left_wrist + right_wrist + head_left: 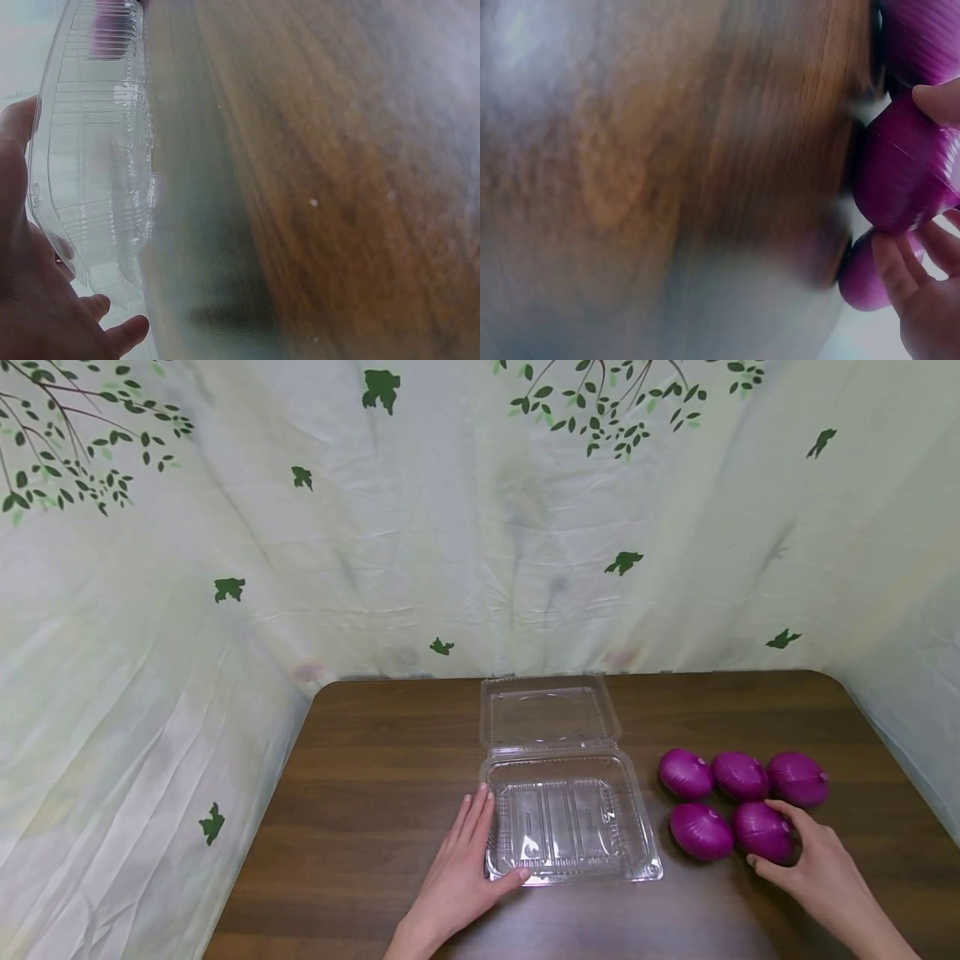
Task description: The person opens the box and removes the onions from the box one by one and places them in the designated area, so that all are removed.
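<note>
My right hand [821,868] holds a purple onion [762,832] at the front right of a small group, thumb on its near side and fingers at its far side. In the right wrist view the same onion [904,169] sits between thumb and fingertips. A clear plastic clamshell container [645,856] lies with its lid [551,714] folded back away from me. At its left edge, my left hand [461,877] touches the rim, fingers straight and thumb at the front left corner. The left wrist view shows the container's wall [97,157] beside the fingers.
Beside the held onion is another purple onion [701,832], with three more behind: left [686,774], middle [740,777] and right [798,779]. All stand on a brown wooden table [360,827]. A leaf-patterned cloth [450,543] hangs behind the table.
</note>
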A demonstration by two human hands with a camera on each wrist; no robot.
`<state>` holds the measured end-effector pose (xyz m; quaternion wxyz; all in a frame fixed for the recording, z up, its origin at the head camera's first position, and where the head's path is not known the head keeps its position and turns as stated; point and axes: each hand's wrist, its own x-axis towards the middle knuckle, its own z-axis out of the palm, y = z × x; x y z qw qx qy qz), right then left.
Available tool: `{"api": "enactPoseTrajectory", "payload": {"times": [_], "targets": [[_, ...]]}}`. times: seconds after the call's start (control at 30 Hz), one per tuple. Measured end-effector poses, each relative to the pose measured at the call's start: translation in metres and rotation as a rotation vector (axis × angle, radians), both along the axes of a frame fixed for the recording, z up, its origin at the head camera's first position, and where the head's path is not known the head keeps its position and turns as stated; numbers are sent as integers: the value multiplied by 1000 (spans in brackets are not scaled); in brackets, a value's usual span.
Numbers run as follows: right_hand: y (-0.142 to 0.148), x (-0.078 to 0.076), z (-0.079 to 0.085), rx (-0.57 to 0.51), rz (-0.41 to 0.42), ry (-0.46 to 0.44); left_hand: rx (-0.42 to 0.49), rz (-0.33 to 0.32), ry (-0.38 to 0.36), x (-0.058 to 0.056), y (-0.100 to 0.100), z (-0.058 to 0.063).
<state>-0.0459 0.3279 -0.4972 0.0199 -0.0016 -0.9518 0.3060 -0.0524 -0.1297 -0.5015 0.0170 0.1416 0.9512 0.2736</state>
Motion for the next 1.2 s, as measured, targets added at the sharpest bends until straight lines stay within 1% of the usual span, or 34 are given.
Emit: {"api": "enactPoseTrajectory", "payload": {"times": [0.2, 0.4, 0.53, 0.67, 0.8, 0.9, 1.0, 1.13, 1.2], "targets": [[1, 0, -2, -27, 17, 9, 3, -1, -1, 0, 0, 0], [2, 0, -3, -45, 10, -50, 3, 1, 3, 0, 0, 0], [2, 0, -4, -42, 2, -68, 2, 1, 5, 0, 0, 0], [3, 3, -5, -59, 2, -66, -3, -1, 1, 0, 0, 0], [2, 5, -2, -80, 21, -38, 1, -11, 4, 0, -1, 0], [-4, 5, 4, -83, 39, 35, 5, -14, 8, 1, -2, 1], [-14, 2, 11, -89, 57, 139, 23, -15, -6, 2, -3, 2], [-33, -1, 21, -92, 93, 269, 61, -17, -49, 3, -3, 3], [-45, -2, 26, -94, 109, 315, 85, -20, -68, 4, -3, 2]]}}
